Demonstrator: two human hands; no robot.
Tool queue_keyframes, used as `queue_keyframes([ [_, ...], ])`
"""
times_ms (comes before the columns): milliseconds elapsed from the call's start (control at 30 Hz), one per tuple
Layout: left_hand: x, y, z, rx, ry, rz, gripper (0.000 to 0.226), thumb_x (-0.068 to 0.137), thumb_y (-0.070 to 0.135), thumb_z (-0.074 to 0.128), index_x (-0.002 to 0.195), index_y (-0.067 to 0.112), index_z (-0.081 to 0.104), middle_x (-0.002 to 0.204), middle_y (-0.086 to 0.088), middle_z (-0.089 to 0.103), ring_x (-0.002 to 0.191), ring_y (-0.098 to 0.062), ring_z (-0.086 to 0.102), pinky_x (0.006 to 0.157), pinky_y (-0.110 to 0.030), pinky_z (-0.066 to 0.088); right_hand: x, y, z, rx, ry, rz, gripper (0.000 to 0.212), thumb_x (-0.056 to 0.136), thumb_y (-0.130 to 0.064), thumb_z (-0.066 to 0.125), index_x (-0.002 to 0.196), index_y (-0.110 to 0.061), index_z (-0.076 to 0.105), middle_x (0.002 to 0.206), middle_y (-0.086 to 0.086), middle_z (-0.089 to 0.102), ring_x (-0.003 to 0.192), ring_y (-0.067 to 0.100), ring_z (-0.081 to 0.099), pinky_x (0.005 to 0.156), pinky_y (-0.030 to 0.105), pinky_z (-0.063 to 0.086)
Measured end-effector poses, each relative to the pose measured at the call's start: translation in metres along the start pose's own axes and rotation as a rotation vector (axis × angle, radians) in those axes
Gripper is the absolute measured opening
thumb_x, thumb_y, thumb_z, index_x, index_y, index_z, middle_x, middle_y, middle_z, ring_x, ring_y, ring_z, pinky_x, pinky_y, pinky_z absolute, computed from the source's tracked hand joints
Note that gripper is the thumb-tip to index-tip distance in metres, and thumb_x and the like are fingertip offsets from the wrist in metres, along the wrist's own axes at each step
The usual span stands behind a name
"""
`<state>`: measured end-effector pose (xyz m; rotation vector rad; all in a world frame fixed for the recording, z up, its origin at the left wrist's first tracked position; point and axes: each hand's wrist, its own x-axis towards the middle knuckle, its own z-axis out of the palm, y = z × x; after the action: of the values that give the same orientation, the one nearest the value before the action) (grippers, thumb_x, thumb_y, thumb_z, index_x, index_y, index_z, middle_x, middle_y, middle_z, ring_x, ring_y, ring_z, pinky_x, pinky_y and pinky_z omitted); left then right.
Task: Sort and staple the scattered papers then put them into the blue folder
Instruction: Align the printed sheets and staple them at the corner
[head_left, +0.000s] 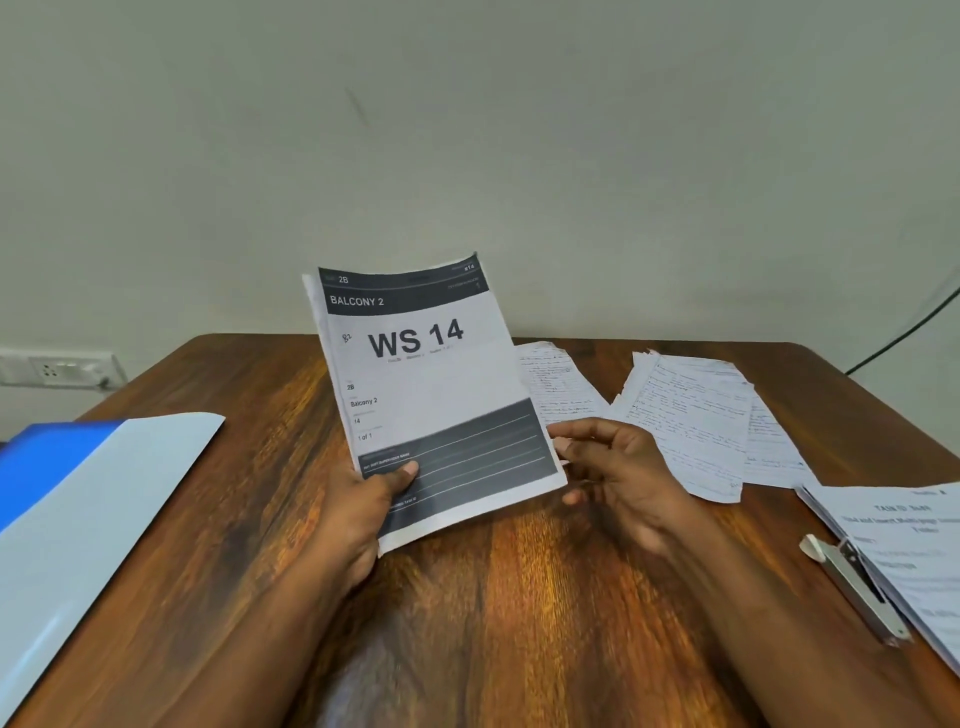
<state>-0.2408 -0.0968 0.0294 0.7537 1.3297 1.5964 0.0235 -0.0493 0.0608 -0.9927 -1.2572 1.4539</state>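
Your left hand (363, 499) pinches the printed stack (431, 395) upright above the table's (519, 597) middle, seemingly for squaring, your right hand (618, 467) loose beside it, the blue folder (78, 499) waiting at the left edge.

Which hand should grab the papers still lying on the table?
Probably the right hand. The handwritten papers lie just beyond it on its side of the table, and it only touches the edge of the printed sheets. The left hand is busy gripping those sheets.
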Motion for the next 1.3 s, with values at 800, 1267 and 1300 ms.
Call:
queue_keyframes([
  [800,0.004,-0.004,-0.002,0.022,-0.041,-0.055,0.033,0.087,-0.006,0.076,0.114,0.013,0.073,0.101,-0.007,0.081,0.093,-0.030,0.078,0.081,-0.044,0.061,-0.008,0.001,0.013,-0.151,-0.007,-0.138,0.028,0.075,-0.012,0.091,0.096,-0.009,0.074,0.104,0.007,0.077,0.077,0.034,0.071,0.062,0.041,0.060],
  [1267,0.004,0.001,-0.004,-0.039,0.037,-0.048,0.029,0.088,-0.008,0.073,0.108,0.013,0.073,0.092,-0.006,0.082,0.080,-0.024,0.079,0.077,-0.042,0.062,-0.003,0.006,0.010,-0.293,-0.027,-0.147,0.047,0.072,-0.004,0.092,0.112,-0.026,0.081,0.115,0.011,0.073,0.086,0.031,0.078,0.079,0.052,0.065],
  [1300,0.005,0.001,-0.004,-0.047,0.042,-0.054,0.030,0.088,-0.008,0.074,0.111,0.012,0.073,0.095,-0.008,0.082,0.084,-0.027,0.079,0.080,-0.045,0.062,-0.002,0.006,0.009,-0.287,-0.029,-0.147,0.048,0.072,-0.005,0.092,0.112,-0.027,0.081,0.115,0.013,0.073,0.086,0.032,0.078,0.079,0.051,0.065],
])
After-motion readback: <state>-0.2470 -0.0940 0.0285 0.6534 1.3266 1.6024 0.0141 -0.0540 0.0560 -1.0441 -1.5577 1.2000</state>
